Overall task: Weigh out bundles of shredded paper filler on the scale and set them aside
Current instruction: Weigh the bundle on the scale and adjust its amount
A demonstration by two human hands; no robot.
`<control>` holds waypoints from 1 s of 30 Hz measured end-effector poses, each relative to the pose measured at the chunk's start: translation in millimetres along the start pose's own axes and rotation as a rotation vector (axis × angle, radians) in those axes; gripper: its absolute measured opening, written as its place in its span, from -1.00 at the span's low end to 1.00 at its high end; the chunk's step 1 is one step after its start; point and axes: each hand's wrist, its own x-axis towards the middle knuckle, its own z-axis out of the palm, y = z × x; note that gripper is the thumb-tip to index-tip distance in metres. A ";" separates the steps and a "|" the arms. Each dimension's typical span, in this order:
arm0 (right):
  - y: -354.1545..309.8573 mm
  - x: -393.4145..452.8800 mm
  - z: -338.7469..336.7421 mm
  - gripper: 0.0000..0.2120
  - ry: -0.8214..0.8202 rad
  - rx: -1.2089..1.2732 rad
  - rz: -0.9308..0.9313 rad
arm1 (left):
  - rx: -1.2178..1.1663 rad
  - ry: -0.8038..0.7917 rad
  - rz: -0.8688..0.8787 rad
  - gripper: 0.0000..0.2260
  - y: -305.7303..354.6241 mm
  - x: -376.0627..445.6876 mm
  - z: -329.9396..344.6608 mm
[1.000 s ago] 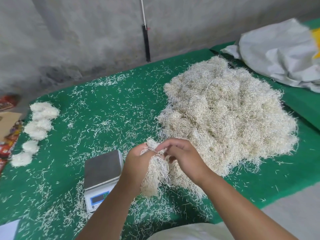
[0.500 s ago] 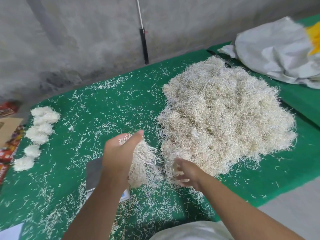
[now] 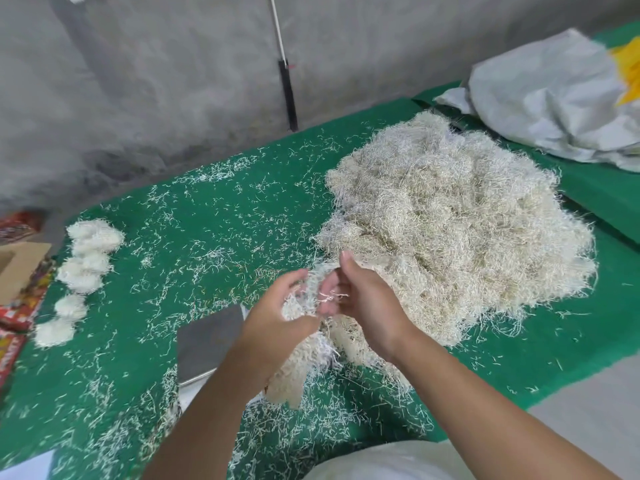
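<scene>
**Bundle held just right of the scale**

Left hand grips a hanging bundle near the bench's front edge; its long axis droops downward. Right hand pinches strands at its top. The scale lies just left, nearer the left hand.

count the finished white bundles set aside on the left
5 or 6, in a line along the mat's left edge: top pair, middle pair, then and. The clumps merge, so it's uncertain.

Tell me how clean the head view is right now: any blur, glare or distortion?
Head view: left hand and right hand slightly motion-blurred, the bundle smeared; light soft, no glare; wide-angle bending at the green table edges; scale dim, display hidden.
</scene>
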 end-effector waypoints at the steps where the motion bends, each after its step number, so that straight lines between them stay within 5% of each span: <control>1: -3.8 -1.1 1.7 -0.37 -0.052 -0.002 -0.018 | -0.003 -0.042 0.008 -0.44 2.0 0.1 3.7; 4: -4.4 -1.9 0.7 -0.36 -0.123 0.006 -0.030 | -0.034 0.001 -0.043 -0.65 5.0 3.0 5.6; 7: 5.0 -1.8 -8.8 -0.41 -0.014 0.052 0.012 | -0.101 0.172 -0.140 -0.78 -1.9 5.5 -4.8; 11: 14.2 -4.3 -25.3 -0.34 -0.069 -0.087 0.379 | -0.219 0.307 -0.188 -0.67 -10.8 4.6 -14.9; 13: 19.2 -7.5 -23.1 -0.28 -0.236 0.049 0.550 | -0.248 0.241 -0.215 -0.58 -5.0 2.2 -8.9; 16: 20.0 -9.7 -8.8 -0.48 -0.361 0.372 0.532 | -0.271 0.066 -0.279 -0.56 1.2 -2.2 10.4; 17: 23.2 -6.7 -5.5 -0.57 -0.294 0.422 0.527 | -0.237 0.038 -0.286 -0.61 -1.0 -4.0 16.4; 20: 26.3 12.1 -7.6 -0.44 0.053 0.629 0.527 | -0.206 0.068 -0.305 -0.69 -11.2 -6.7 15.6; 24: 3.7 52.3 -47.9 -0.61 0.381 0.801 0.472 | -0.263 0.291 -0.322 -0.75 -25.5 0.0 -26.1; 27: -18.5 75.9 -82.9 -0.57 0.452 0.506 0.336 | -0.293 0.546 -0.326 -0.84 -29.0 -2.1 -60.9; 30: -25.0 82.3 -88.3 -0.38 0.238 -0.286 0.449 | -0.368 0.606 -0.383 -0.61 -24.8 -6.3 -67.7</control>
